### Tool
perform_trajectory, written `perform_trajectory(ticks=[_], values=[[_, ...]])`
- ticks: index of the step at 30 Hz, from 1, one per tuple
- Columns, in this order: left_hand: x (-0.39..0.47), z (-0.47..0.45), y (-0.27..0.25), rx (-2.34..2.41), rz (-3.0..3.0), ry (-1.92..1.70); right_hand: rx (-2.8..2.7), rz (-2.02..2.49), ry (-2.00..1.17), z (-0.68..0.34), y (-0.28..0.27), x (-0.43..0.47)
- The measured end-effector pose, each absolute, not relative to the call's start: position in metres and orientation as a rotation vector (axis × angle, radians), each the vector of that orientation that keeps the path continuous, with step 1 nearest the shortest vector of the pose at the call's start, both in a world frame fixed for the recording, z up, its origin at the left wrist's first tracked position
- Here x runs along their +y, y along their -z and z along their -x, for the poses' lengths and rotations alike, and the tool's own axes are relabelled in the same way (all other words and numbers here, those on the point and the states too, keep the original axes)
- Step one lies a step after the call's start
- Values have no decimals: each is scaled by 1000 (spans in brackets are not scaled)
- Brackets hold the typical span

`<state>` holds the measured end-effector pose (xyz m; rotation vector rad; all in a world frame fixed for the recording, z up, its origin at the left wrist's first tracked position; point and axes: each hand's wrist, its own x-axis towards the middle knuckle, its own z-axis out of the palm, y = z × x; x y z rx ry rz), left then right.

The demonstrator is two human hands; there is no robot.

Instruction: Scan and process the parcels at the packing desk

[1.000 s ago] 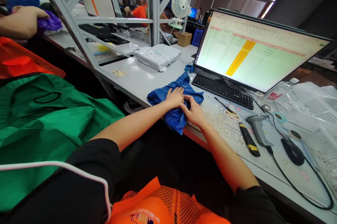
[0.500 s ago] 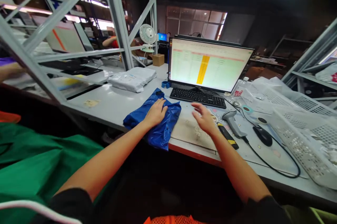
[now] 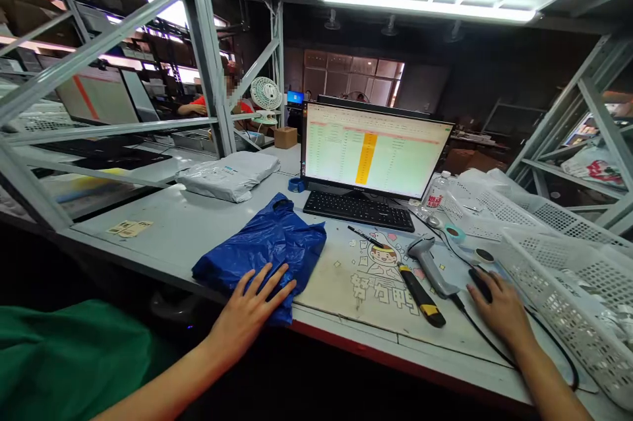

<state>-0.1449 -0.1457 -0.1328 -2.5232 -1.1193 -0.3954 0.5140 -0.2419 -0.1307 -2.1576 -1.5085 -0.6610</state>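
Note:
A blue plastic bag, creased and bulky, lies at the front edge of the desk. My left hand rests flat on its near side, fingers spread. At the right, my right hand is over a black computer mouse, its fingers curved around it. Between my hands, a grey barcode scanner and a black-and-yellow utility knife lie on a printed desk mat. A black pen is beyond the knife. The black keyboard sits below a lit monitor showing a spreadsheet.
White packages lie at the back left, near a roll of blue tape. White perforated baskets line the right side. A metal frame borders the left, with another person's arm beyond it.
My right hand has moved right, from above the mat to the mouse. My left hand has slid toward the bag's near edge. The camera view has tilted up.

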Motion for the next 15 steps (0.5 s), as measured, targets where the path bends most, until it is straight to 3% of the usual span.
perform_trajectory(ticks=[9, 15], values=[[-128, 160, 90, -1145, 2591, 140, -1465, 2341, 539, -556, 139, -228], [-120, 176, 87, -1182, 2668, 219, -1487, 2216, 577, -562, 149, -225]])
